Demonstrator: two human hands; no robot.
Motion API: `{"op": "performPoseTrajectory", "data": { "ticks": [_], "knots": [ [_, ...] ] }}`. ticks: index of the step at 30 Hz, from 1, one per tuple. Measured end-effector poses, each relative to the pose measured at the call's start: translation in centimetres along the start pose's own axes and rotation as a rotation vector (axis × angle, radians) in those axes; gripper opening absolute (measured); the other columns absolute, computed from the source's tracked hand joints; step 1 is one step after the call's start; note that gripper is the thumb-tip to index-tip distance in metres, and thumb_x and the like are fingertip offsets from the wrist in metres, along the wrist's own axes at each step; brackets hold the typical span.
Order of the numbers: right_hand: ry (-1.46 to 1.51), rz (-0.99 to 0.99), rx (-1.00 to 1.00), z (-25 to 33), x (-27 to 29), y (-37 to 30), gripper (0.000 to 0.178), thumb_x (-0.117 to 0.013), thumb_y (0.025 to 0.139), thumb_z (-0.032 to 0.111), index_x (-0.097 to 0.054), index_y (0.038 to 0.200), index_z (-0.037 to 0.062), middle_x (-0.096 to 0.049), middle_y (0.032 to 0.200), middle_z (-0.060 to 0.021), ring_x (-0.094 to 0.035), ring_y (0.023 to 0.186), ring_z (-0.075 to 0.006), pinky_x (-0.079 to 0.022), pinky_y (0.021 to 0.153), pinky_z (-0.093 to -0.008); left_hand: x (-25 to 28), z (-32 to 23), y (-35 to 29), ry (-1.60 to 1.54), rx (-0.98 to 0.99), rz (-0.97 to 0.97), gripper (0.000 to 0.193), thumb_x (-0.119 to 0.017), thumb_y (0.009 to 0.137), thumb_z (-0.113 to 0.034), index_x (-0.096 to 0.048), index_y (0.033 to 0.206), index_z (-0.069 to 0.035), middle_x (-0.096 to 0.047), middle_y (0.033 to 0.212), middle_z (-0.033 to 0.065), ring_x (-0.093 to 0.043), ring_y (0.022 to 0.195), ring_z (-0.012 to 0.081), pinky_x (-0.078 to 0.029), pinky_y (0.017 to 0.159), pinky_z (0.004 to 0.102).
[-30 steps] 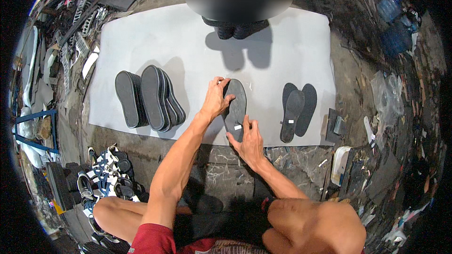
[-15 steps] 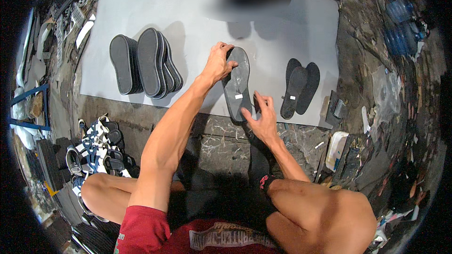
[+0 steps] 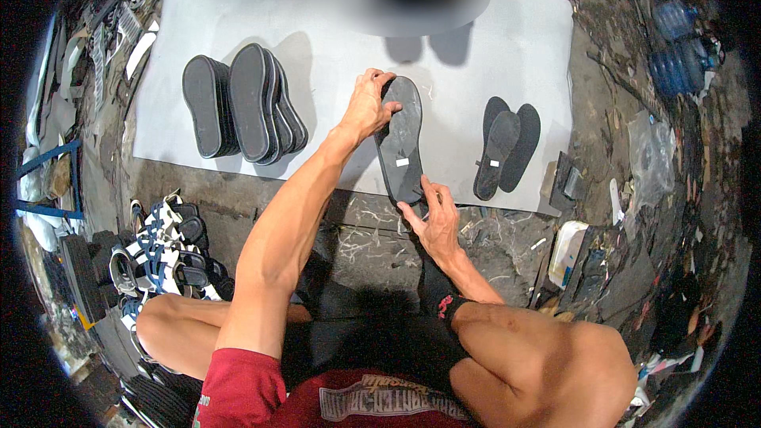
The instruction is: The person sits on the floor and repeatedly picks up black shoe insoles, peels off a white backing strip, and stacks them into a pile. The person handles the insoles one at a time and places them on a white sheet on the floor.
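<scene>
A dark grey shoe sole [image 3: 403, 131] with a small white label lies lengthwise near the front edge of the light grey sheet. Around its far, toe end is my left hand [image 3: 371, 107], fingertips at the tip and thumb across the upper face. My right hand [image 3: 436, 222] grips the heel end, thumb on one side and index finger on the other. To the right rest several flat dark insoles [image 3: 519, 143], overlapping, with a smaller labelled piece [image 3: 499, 147] on top.
Two stacks of dark soles, one left [image 3: 204, 107] and one beside it [image 3: 252, 103], stand on the grey sheet [image 3: 341, 55]. Strappy white-and-blue sandals [image 3: 170, 246] are heaped at the lower left. Scraps cover the floor around; blue plastic bottles [image 3: 674, 63] lie far right.
My right hand has shifted down and slightly left along the sole, from beside the heel to around its near end. The left hand keeps its hold, and the sole stays about where it was.
</scene>
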State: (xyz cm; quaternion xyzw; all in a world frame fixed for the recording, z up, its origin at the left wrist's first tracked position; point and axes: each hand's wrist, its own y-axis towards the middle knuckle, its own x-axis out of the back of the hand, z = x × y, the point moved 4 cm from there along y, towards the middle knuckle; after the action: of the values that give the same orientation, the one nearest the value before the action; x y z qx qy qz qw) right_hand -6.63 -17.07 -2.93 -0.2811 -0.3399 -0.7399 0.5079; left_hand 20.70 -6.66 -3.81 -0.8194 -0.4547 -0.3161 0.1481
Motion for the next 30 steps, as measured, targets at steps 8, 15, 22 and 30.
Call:
{"op": "performPoseTrajectory", "data": {
  "ticks": [8,15,22,30],
  "knots": [
    [0.064,-0.019,0.000,-1.3,-0.2,0.0,0.075,-0.100,0.083,0.028,-0.071,0.145,-0.0007,-0.072,0.112,-0.0171,-0.074,0.098,-0.0343,-0.061,0.082,-0.0450,-0.1,-0.1,0.7,-0.019,0.000,0.037,0.068,-0.094,0.083,-0.012,-0.069,0.144,0.001,-0.064,0.143,0.0236,-0.058,0.134,0.0445,-0.049,0.119,0.0501],
    [0.010,-0.013,0.029,-0.8,-0.2,0.2,0.074,-0.100,0.083,0.028,-0.071,0.145,0.0000,-0.072,0.111,-0.0167,-0.074,0.095,-0.0341,-0.061,0.081,-0.0442,-0.2,0.9,0.6,-0.009,-0.011,-0.003,0.065,-0.093,0.084,-0.018,-0.070,0.143,-0.002,-0.065,0.139,0.0241,-0.061,0.135,0.0435,-0.049,0.118,0.0524],
    [0.006,-0.005,0.011,-0.7,0.0,0.1,0.073,-0.099,0.084,0.029,-0.071,0.145,0.0007,-0.070,0.108,-0.0158,-0.073,0.092,-0.0331,-0.060,0.077,-0.0443,-0.2,-0.4,-0.6,-0.001,-0.061,-0.084,0.064,-0.091,0.084,-0.009,-0.068,0.143,0.000,-0.063,0.139,0.0236,-0.058,0.131,0.0441,-0.049,0.117,0.0517],
    [0.038,-0.009,-0.020,-0.3,-0.4,-0.1,0.073,-0.099,0.084,0.030,-0.071,0.145,0.0027,-0.066,0.107,-0.0136,-0.070,0.087,-0.0320,-0.059,0.072,-0.0439,-0.9,-2.1,-3.0,0.328,-0.313,0.149,0.054,-0.074,0.090,-0.002,-0.061,0.142,0.001,-0.058,0.129,0.0262,-0.060,0.124,0.0482,-0.053,0.108,0.0535]
  ]
}}
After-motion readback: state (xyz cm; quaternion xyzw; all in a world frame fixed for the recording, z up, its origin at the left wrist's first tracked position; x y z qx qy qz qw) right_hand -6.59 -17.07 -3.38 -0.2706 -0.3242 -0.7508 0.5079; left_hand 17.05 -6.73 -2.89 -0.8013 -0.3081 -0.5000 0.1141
